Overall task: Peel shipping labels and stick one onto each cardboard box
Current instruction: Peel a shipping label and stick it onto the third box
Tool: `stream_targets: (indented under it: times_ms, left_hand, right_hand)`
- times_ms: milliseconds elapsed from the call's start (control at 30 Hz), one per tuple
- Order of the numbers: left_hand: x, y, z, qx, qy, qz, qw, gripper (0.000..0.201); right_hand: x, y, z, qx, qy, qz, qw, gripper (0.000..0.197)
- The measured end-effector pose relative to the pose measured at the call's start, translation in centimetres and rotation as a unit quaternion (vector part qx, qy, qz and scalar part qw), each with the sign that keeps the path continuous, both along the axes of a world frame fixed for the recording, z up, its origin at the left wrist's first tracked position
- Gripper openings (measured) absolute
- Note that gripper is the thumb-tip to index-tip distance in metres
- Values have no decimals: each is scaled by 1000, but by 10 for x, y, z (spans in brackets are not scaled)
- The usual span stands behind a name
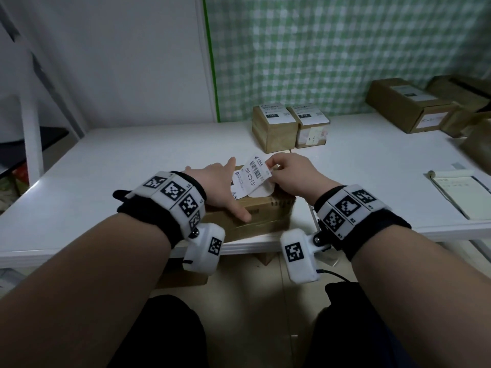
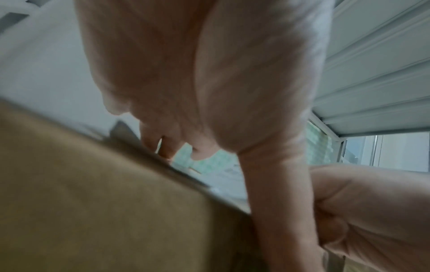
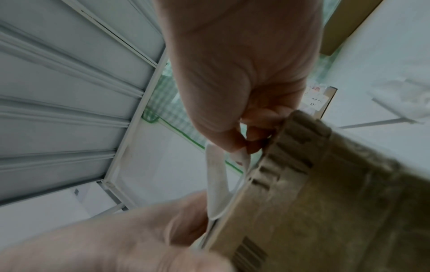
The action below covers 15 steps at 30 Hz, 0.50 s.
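A brown cardboard box (image 1: 265, 211) lies near the front edge of the white table (image 1: 132, 160). My left hand (image 1: 218, 181) rests flat on its top, fingers straight and spread, thumb along the near edge. My right hand (image 1: 289, 173) pinches the upper corner of a white shipping label (image 1: 253, 173) with a barcode, lifted over the box top. A curl of white backing (image 1: 261, 191) sits under it. In the right wrist view thumb and finger (image 3: 235, 145) pinch the label strip (image 3: 216, 184) beside the box (image 3: 325, 202). The left wrist view shows the left hand (image 2: 209, 82) pressing on the box (image 2: 93, 202).
Two small labelled boxes (image 1: 273, 128) (image 1: 310, 126) stand side by side behind the hands. Larger cardboard boxes (image 1: 406, 104) are stacked at the back right. A pad of sheets (image 1: 462, 195) lies on the right. Another box (image 1: 183, 277) sits under the table.
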<state>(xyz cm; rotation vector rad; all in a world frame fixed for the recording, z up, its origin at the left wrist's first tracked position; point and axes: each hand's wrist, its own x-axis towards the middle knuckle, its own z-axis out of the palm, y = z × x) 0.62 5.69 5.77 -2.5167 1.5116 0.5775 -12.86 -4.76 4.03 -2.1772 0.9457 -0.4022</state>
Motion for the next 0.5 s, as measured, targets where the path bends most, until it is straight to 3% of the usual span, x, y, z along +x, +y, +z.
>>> stream_targets:
  times_ms: [233, 500]
  left_hand:
    - [-34, -25, -19, -103, 21, 0, 994, 147]
    - [-39, -24, -26, -134, 14, 10, 991, 142]
  right_hand:
    - [-6, -1, -1, 35, -31, 1, 999, 19]
    - [-4, -5, -5, 38, -43, -12, 998, 32]
